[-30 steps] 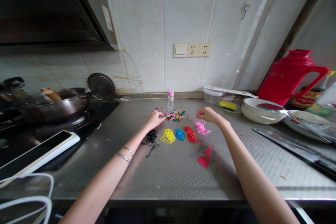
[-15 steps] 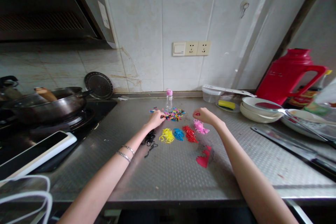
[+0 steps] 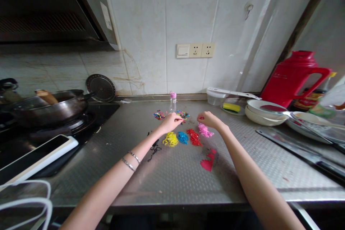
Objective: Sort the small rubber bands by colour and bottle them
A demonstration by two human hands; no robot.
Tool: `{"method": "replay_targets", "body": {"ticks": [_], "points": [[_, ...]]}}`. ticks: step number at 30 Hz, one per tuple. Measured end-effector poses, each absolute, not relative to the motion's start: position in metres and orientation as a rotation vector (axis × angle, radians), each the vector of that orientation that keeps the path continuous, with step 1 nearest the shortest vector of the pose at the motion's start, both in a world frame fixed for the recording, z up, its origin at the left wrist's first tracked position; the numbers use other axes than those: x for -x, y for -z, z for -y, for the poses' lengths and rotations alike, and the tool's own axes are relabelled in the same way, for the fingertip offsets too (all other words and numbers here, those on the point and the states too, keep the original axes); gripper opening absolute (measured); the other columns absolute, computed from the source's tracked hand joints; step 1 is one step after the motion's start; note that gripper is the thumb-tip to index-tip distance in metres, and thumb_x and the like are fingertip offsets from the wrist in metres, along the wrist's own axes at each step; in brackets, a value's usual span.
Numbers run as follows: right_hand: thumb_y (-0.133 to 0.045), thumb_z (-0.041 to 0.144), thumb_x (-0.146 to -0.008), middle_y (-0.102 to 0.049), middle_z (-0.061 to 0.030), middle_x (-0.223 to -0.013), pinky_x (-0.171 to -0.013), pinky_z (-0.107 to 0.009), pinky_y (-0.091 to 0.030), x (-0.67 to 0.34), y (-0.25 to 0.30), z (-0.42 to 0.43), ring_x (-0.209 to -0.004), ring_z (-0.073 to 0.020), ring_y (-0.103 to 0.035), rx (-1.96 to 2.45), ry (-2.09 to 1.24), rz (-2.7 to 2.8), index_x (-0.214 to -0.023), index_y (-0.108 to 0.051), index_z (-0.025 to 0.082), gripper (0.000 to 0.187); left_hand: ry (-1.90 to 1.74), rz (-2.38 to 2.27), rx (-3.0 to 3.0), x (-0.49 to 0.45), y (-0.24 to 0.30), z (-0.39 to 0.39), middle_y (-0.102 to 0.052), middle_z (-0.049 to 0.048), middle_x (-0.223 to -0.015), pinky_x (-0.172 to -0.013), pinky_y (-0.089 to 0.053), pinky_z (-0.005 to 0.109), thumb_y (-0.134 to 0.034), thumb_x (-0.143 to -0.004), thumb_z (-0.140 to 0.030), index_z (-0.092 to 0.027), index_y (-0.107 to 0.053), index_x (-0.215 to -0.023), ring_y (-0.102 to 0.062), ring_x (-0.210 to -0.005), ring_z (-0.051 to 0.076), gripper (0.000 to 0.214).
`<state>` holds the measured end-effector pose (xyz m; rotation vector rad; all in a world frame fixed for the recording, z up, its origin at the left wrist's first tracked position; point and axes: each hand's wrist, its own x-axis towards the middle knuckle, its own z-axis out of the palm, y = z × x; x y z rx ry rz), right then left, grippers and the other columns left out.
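Note:
My left hand (image 3: 170, 123) is closed in a pinch over the mixed pile of small, multicoloured rubber bands (image 3: 183, 114); what its fingertips hold is too small to make out. Just behind the pink bands (image 3: 205, 130), my right hand (image 3: 210, 119) has its fingers curled together, and their contents are hidden. Sorted heaps lie in front: yellow bands (image 3: 170, 139), blue bands (image 3: 182, 137) and red bands (image 3: 194, 137). Black bands (image 3: 154, 150) are partly covered by my left forearm. A small clear bottle with a pink top (image 3: 173, 102) stands behind the mixed pile.
A torn red piece (image 3: 207, 161) lies on the metal counter (image 3: 172, 183). To the right are a knife (image 3: 291, 147), white bowls (image 3: 265, 116), a yellow sponge (image 3: 231, 107) and a red thermos (image 3: 292, 79). A pan (image 3: 51, 106) sits on the stove at left.
My left hand has moved right across the mixed pile, uncovering bands on the pile's left side. My right hand stays closed in nearly the same spot.

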<state>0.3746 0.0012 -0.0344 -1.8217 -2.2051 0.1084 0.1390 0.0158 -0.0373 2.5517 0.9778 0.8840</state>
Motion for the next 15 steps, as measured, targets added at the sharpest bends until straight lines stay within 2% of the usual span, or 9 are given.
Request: {"method": "replay_targets", "body": {"ticks": [5,8,12,15], "points": [[-0.044,0.022,-0.069,-0.058,-0.0036,-0.054,-0.048,-0.018,-0.027,-0.374,0.038,-0.003,-0.052,-0.0079,-0.044,1.820,-0.077,2.216,-0.064,-0.065,0.011,0.024,-0.723,-0.781,-2.694,-0.167,0.042,0.007,-0.062,0.0065,-0.077,-0.071,-0.038,0.026,-0.050,-0.077,-0.027,-0.018,-0.069,-0.086,-0.054,-0.074,0.016,0.022],[-0.045,0.022,-0.068,-0.058,-0.0037,-0.054,-0.048,-0.018,-0.027,-0.375,0.040,-0.005,-0.053,-0.0081,-0.045,1.838,-0.102,2.207,-0.064,-0.065,0.011,0.023,-0.647,-0.773,-2.728,-0.172,0.047,0.012,-0.058,0.0071,-0.080,-0.073,-0.039,0.027,-0.051,-0.076,-0.026,-0.019,-0.066,-0.095,-0.053,-0.076,0.017,0.025],[-0.046,0.022,-0.068,-0.058,-0.0035,-0.055,-0.049,-0.018,-0.028,-0.377,0.042,-0.006,-0.054,-0.0083,-0.045,1.838,-0.117,2.189,-0.066,-0.066,0.012,0.022,-0.715,-0.793,-2.654,-0.165,0.046,0.006,-0.055,0.0057,-0.087,-0.074,-0.040,0.025,-0.046,-0.074,-0.015,-0.020,-0.059,-0.109,-0.052,-0.075,0.014,0.037],[-0.045,0.022,-0.068,-0.057,-0.0026,-0.053,-0.049,-0.018,-0.028,-0.377,0.043,-0.006,-0.052,-0.0080,-0.044,1.837,-0.097,2.196,-0.065,-0.065,0.012,0.022,-0.806,-0.869,-2.563,-0.151,0.042,-0.007,-0.055,0.0057,-0.091,-0.072,-0.041,0.024,-0.044,-0.070,-0.008,-0.018,-0.058,-0.109,-0.051,-0.071,0.012,0.042]]}}
